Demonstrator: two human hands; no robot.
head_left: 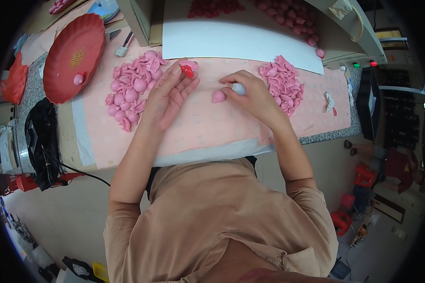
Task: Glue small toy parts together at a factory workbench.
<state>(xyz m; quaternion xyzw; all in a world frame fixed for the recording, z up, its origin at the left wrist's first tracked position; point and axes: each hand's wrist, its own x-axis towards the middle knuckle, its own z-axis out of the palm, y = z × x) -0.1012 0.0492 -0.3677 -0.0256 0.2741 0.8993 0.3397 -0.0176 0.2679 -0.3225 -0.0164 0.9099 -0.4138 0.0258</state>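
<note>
My left hand (172, 96) is turned palm up, with a small pink and red petal-shaped piece (189, 69) pinched between thumb and forefinger. Its other fingers are loosely bent. My right hand (252, 96) is closed around a small white bottle (239, 88), mostly covered by the fingers. Right by its thumb is a smooth pink bud-shaped piece (218, 96); I cannot tell if the hand grips it too. A heap of pink balls and ruffled flower pieces (132, 89) lies left of my left hand. Ruffled pink petal pieces (283, 85) are piled beyond my right hand.
Pink paper (208, 127) covers the worktop. A red scalloped tray (75, 56) holding one pink piece stands at the left, near a brush (123, 47). An open-fronted box (153, 28) with a white sheet (222, 40) and more pink and red pieces rises at the back.
</note>
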